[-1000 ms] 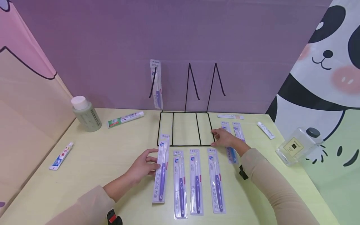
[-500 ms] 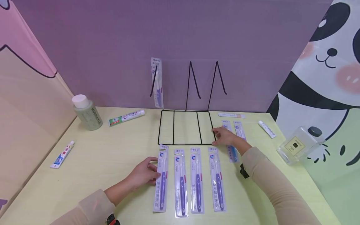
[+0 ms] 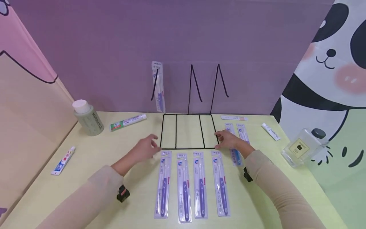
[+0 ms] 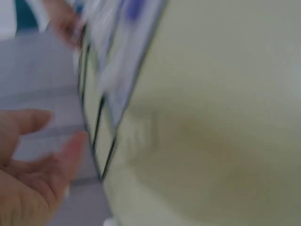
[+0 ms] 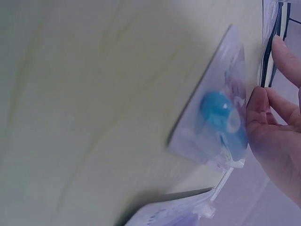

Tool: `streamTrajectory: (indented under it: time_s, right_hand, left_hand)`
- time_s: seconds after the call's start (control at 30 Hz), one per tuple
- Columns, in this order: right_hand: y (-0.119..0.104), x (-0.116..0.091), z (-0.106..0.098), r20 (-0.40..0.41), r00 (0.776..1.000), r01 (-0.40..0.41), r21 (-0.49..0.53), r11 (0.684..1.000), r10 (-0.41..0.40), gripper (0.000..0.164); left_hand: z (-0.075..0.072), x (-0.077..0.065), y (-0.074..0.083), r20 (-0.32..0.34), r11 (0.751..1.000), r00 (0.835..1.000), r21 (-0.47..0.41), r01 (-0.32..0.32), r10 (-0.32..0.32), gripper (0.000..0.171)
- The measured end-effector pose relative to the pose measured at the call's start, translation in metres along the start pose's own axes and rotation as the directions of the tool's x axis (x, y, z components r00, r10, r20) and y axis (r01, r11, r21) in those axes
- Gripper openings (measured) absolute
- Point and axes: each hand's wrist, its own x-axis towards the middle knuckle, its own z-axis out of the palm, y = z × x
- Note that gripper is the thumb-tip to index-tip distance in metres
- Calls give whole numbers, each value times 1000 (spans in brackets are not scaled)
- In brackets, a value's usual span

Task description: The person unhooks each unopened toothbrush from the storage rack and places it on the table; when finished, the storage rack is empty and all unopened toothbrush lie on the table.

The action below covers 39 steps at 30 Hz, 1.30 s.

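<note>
My left hand (image 3: 144, 149) is off the table by the front left corner of a black wire rack (image 3: 175, 132), thumb and fingers apart, nothing in them. In the left wrist view its fingers (image 4: 70, 157) are blurred. My right hand (image 3: 227, 140) grips the rack's right side near the front corner; the right wrist view shows thumb and fingers at the black wire (image 5: 268, 56). In front of the rack lies a row of several packaged purple toothbrushes, the leftmost toothbrush (image 3: 164, 194) nearest my left hand. Another packaged toothbrush (image 3: 160, 98) hangs on the rack's left hook.
Packaged toothbrushes, one of them a blue toothbrush (image 3: 236, 157), lie partly under my right forearm. Toothpaste tubes (image 3: 128, 122) and a green bottle (image 3: 88, 119) stand or lie on the left. At the right are a small white tube (image 3: 270, 131) and a glass bottle (image 3: 304, 148).
My left hand set the leftmost packaged toothbrush down in line with the others, let go, and moved up toward the rack. My right hand stays at the rack.
</note>
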Motion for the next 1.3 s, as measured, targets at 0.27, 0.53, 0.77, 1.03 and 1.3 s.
streamTrajectory:
  time_s: [0.27, 0.53, 0.77, 1.03, 1.3]
  right_hand:
    - [-1, 0, 0, -7, 1000, 5, -32, 999, -6, 77]
    - [3, -4, -1, 3, 1000, 11, -6, 1000, -11, 77]
    - [-1, -3, -2, -8, 1000, 10, -18, 1000, -10, 75]
    - [-3, -3, 1, -8, 1000, -4, -9, 1000, 4, 75]
    - [0, -2, 0, -7, 1000, -3, -4, 1000, 3, 76]
  left_hand:
    - [-50, 79, 24, -431, 943, 897, -246, -224, 100, 38]
    - [-55, 111, 32, -585, 875, 811, -386, -291, 12, 48]
    - [-52, 123, 33, -628, 823, 778, -429, -373, 25, 54]
    - [-52, 125, 39, -594, 838, 804, -430, -335, 17, 53]
    - [-44, 130, 38, -619, 783, 785, -489, -385, 0, 44]
